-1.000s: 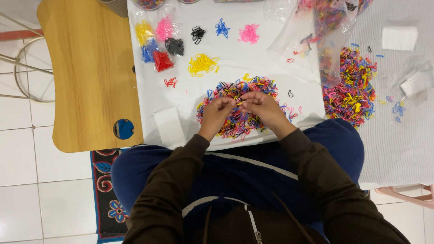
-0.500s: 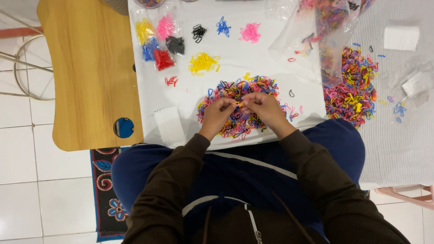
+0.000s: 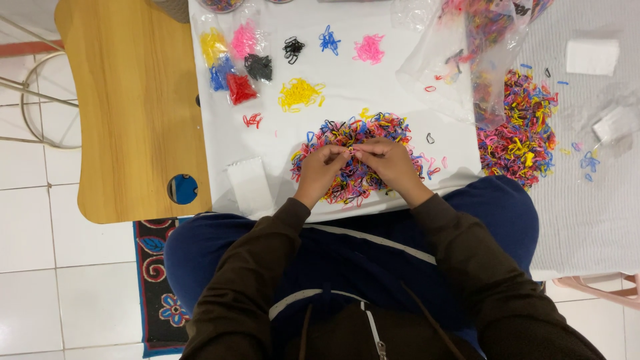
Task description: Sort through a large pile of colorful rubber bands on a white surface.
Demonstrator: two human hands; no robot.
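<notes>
Left hand (image 3: 322, 164) and right hand (image 3: 389, 160) are meeting over the mixed band pile (image 3: 353, 160), fingers apparently pinching one small band together, yellow heap (image 3: 300, 93) lying beyond the pile.

My 2 hands meet in front of me, fingertips touching each other. My left hand (image 3: 321, 163) is curled, fingers pinched together. My right hand (image 3: 390, 160) is also curled, fingers bent toward the left one. Both forearms are in dark sleeves, elbows bent.
</notes>
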